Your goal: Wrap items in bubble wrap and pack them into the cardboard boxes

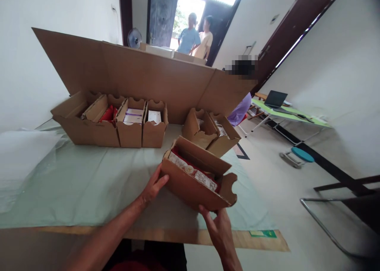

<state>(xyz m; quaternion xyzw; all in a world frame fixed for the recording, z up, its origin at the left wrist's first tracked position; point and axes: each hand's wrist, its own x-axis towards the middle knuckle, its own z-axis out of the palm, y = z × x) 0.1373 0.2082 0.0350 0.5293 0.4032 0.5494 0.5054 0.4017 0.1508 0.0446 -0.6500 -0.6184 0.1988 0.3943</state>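
Held item: an open-topped cardboard box [192,188], centre-right of the frame, tilted, above the near part of the table [166,235]. Whether its base touches the pale green cloth [89,180] cannot be told. Visible inside: red material and a white patterned piece [204,180].

Left hand [153,184]: fingers grasping the box's left end, thumb on its near wall. Right hand [218,224]: thumb against the lower near edge, remaining fingers mostly hidden underneath; grip judged supportive.

Surroundings: a group of boxes [129,134] at centre-left and a pair of boxes [200,138] right of centre, before a large cardboard panel [142,81]. Clear sheets [26,160] at far left.

Progress (judgement): the other boxes stand set down, several visibly loaded; the held one is loaded but not released. Remaining handling cannot be counted from this view.
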